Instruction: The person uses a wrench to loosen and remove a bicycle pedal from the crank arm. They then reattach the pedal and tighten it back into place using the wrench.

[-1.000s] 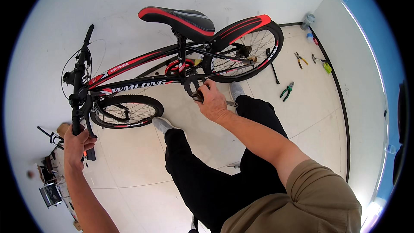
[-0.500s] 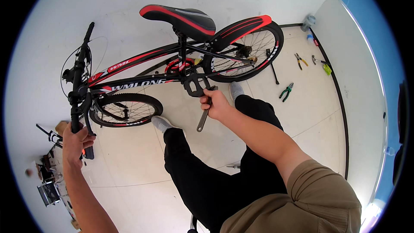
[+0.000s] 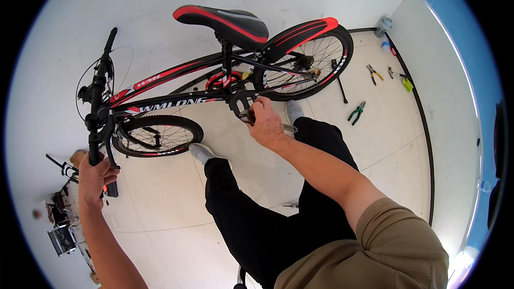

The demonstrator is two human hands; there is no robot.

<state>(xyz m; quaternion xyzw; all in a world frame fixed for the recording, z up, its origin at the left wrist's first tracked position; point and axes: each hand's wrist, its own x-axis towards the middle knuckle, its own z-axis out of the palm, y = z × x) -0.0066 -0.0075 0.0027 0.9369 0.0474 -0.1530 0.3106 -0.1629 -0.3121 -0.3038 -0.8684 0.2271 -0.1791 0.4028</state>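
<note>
A black and red bicycle (image 3: 166, 108) stands in front of me with its handlebar to the left. My left hand (image 3: 95, 179) is closed around the near black handlebar grip (image 3: 94, 152), beside the brake lever. My right hand (image 3: 265, 123) grips an adjustable wrench (image 3: 290, 128). The wrench's head shows left of my fingers, its holed handle end to their right. Fingertips and wrench head are at the black pedal (image 3: 236, 106); whether the jaws sit on anything is hidden by the hand.
Right of the rear wheel (image 3: 342, 48) lie green-handled pliers (image 3: 356, 112), yellow-handled pliers (image 3: 374, 75), a hammer (image 3: 399, 75) and a long black tool (image 3: 341, 88). My feet stand between the wheels. A white panel (image 3: 428, 59) borders the right. Assorted items (image 3: 61, 225) sit far left.
My right hand has turned the wrench: its handle, earlier pointing down and left, now points right, and its head has come to the pedal. My left hand stays on the grip.
</note>
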